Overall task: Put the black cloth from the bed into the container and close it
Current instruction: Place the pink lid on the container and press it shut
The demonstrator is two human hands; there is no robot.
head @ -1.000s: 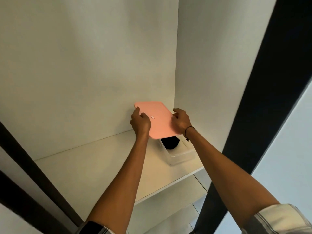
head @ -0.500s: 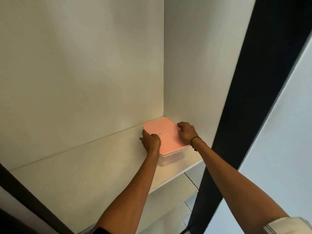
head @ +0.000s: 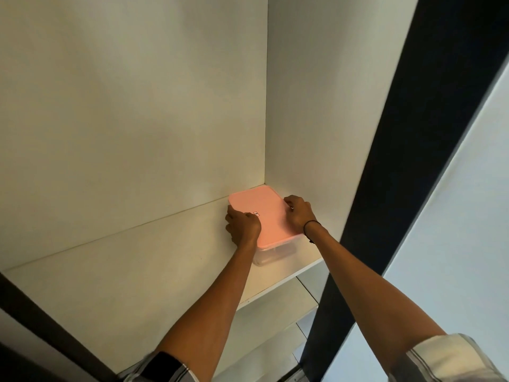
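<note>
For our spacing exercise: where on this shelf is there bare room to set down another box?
The white shelf is bare from its left end up to the left hand. The right corner is crowded: the clear plastic container with its pink lid sits against the side wall, the right hand beside it.

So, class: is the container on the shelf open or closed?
Closed, as far as can be seen: the pink lid lies flat over the clear container, both hands on its edges. Whether it has clicked shut cannot be told.
</note>
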